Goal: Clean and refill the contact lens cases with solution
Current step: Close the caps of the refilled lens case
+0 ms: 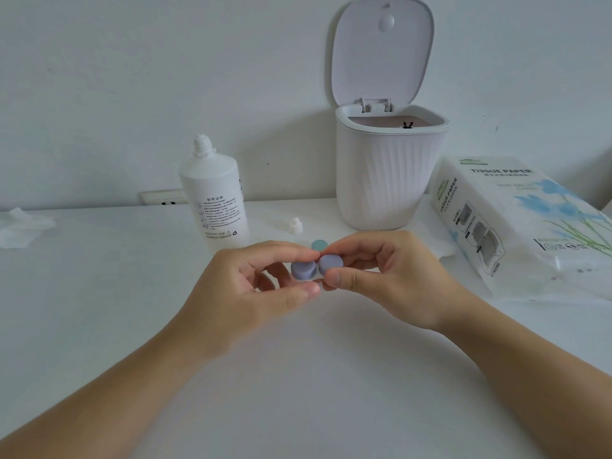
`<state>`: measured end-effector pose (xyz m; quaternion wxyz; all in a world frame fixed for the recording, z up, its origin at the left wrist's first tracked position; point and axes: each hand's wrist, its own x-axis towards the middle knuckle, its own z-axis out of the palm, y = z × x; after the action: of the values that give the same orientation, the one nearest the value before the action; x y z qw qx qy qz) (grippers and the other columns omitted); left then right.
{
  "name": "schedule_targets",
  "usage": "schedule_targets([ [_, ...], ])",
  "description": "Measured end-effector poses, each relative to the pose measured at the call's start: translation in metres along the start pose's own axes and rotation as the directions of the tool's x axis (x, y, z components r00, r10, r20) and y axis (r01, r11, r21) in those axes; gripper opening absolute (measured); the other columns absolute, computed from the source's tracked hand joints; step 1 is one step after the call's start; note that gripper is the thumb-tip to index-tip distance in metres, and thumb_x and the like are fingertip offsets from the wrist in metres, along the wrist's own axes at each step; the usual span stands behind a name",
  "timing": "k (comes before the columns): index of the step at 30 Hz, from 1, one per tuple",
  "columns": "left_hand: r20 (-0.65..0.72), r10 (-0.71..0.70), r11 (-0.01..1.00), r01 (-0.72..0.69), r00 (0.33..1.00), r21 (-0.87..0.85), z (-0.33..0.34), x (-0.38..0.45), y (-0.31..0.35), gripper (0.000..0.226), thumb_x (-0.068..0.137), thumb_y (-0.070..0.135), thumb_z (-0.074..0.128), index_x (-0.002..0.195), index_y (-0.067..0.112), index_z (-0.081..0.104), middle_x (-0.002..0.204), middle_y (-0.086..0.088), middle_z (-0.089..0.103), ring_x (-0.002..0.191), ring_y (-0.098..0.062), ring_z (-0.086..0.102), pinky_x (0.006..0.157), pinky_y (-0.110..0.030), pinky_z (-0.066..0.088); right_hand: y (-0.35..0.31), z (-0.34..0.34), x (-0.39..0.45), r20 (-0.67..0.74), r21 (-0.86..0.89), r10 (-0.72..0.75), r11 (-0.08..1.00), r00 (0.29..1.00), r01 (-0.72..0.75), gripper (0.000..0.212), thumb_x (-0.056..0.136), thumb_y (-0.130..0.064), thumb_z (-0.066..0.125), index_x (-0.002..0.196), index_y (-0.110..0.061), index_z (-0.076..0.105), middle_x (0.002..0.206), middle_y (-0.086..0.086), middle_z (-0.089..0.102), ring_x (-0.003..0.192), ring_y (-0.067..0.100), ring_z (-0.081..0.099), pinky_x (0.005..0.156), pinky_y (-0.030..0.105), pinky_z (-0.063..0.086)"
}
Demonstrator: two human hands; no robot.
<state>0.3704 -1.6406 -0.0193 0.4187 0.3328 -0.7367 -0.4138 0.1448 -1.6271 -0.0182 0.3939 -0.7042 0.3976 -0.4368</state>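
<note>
A lavender contact lens case (303, 270) with two round caps is held above the white table. My left hand (251, 286) pinches its left side between thumb and fingers. My right hand (387, 276) pinches the right lavender cap (331, 264). Just behind my fingertips a teal cap or case (319, 244) shows, partly hidden. The white solution bottle (217, 193) stands uncapped behind my left hand, and its small white cap (294, 225) lies on the table to its right.
A white ribbed bin (384, 173) with its lid raised stands at the back centre. A tissue paper pack (520, 223) lies at the right. Crumpled tissue (20, 226) lies at the far left, and a wall socket (164, 197) sits behind the bottle.
</note>
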Motion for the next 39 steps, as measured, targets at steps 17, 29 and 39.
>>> schedule_targets([
  [17,0.009,-0.086,0.996,0.086,0.996,0.037,0.0,0.0,-0.003,0.04,0.067,0.047,0.076,0.107,0.042,0.073,0.09,0.018,0.066,0.069,-0.009,0.053,0.061,-0.021,0.046,0.001,0.001,-0.001,-0.008,0.01,0.007,1.0,1.0,-0.007,0.018,0.083,-0.026,0.08,0.1,-0.025,0.076,0.093,-0.003,0.08,0.087,0.015,0.077,0.084,0.024,0.058],
  [29,0.095,-0.155,0.987,0.159,0.983,-0.033,-0.008,0.001,-0.003,0.039,0.088,0.033,0.06,0.125,0.046,0.065,0.098,0.018,0.071,0.075,-0.006,0.061,0.066,-0.018,0.05,0.0,0.001,0.0,0.0,0.027,0.0,1.0,1.0,0.0,0.017,0.086,-0.019,0.078,0.103,-0.021,0.075,0.093,-0.006,0.08,0.084,0.012,0.076,0.08,0.019,0.056],
  [39,-0.067,-0.093,0.993,0.097,0.993,0.062,-0.002,0.001,-0.006,0.026,0.07,0.048,0.079,0.09,0.035,0.068,0.072,0.019,0.063,0.058,-0.006,0.049,0.054,-0.015,0.04,0.004,0.002,0.001,-0.003,0.014,0.007,1.0,1.0,-0.007,0.016,0.086,-0.018,0.079,0.101,-0.019,0.076,0.093,-0.002,0.08,0.085,0.016,0.076,0.082,0.024,0.058],
])
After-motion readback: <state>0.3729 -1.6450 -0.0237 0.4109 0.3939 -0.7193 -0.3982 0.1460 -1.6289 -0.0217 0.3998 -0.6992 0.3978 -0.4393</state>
